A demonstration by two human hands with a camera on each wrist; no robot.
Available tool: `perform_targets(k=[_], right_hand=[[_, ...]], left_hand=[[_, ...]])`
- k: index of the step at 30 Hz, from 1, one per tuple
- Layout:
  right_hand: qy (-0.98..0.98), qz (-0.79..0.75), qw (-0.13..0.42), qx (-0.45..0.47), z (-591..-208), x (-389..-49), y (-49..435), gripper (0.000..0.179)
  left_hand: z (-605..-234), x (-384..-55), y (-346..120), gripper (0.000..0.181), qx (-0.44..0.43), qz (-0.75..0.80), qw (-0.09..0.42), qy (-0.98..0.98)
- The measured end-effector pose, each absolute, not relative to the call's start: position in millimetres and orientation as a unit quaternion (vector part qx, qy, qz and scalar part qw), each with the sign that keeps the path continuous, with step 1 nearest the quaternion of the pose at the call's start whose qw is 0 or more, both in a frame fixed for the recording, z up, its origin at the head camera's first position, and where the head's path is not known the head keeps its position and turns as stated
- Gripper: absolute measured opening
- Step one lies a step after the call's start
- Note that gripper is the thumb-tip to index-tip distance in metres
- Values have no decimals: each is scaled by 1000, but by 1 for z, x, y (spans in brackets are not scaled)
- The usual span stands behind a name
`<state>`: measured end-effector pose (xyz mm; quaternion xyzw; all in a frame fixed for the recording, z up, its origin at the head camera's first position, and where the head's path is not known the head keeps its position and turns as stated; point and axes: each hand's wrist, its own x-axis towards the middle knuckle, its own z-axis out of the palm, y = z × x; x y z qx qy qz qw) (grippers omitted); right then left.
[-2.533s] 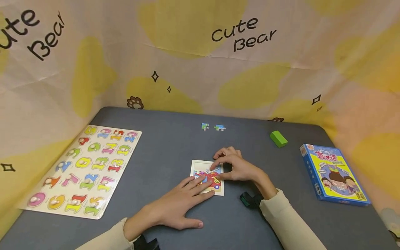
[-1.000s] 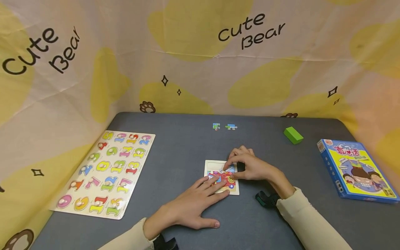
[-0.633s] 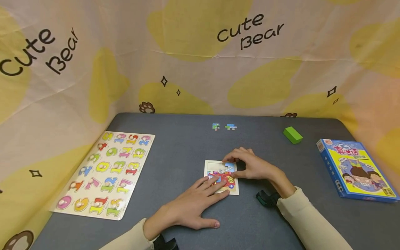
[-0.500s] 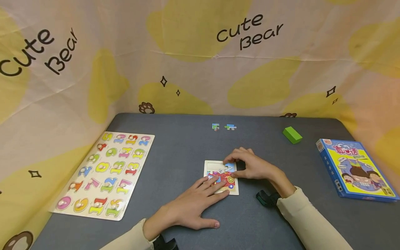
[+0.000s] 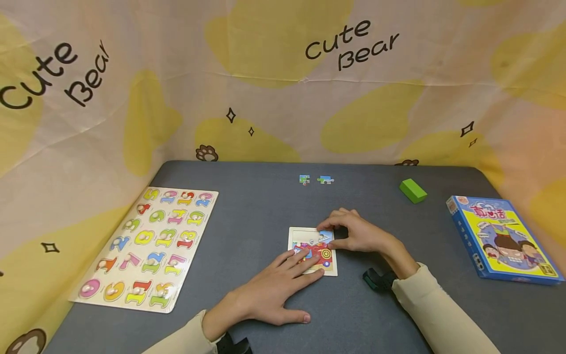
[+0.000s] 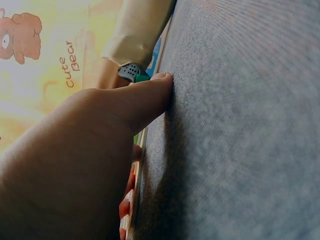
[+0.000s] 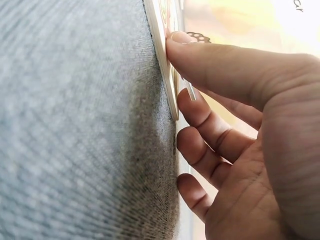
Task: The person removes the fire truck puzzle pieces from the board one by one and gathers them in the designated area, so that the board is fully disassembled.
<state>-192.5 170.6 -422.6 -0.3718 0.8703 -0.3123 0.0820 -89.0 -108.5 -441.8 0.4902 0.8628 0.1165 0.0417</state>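
Observation:
In the head view, a small framed jigsaw puzzle with a red and blue picture lies on the grey table. My left hand rests flat across its lower left part, fingers straight and spread, hiding some of the picture. At the upper right corner of the frame, my right hand pinches a blue jigsaw piece between thumb and forefinger. The right wrist view shows this thin piece edge-on and tilted over the frame's edge, with the other fingers curled beside it.
Two loose jigsaw pieces lie toward the back. A number board occupies the left side. On the right are a green block and a blue and yellow box. A patterned cloth hangs behind the table.
My right forefinger has shifted from over the picture to the blue piece's far edge, uncovering more of it. My left hand stays on the puzzle. The head view has swung slightly left.

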Motion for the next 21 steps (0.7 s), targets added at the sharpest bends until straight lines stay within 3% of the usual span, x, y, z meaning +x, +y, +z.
perform_targets(k=[12,21], right_hand=[[874,-326,60,-354,-422,-199,179,38],[895,-327,27,-303,-425,-223,205,39]], left_hand=[[-443,-89,-109,84,488,110,40,865],[-441,-87,-108,84,486,110,40,866]])
